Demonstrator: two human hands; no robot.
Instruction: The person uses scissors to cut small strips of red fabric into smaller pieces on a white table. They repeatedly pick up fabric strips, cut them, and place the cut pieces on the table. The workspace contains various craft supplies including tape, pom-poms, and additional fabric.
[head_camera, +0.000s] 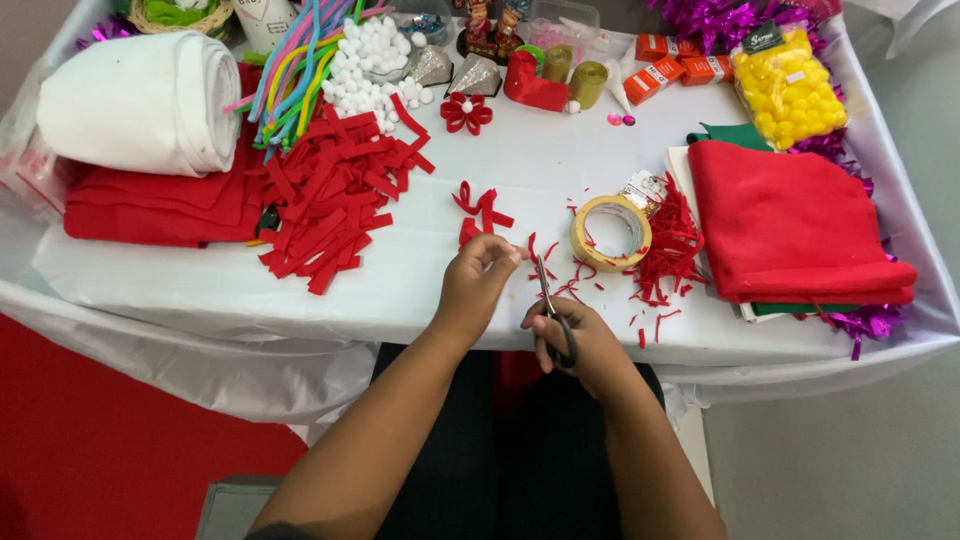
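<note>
- Looking down from the head view, the left hand (478, 280) pinches a tiny red felt piece (520, 254), mostly hidden by the fingers.
- The right hand (580, 340) is squeezed around black scissors (552, 312); its fingers cover the handles, and the blades point at the red piece.
- A tape roll (611, 233) lies near, with red scraps (668, 250) beside it.
- A pile of red strips (335, 195) sits well apart on the white table (200, 290).
</note>
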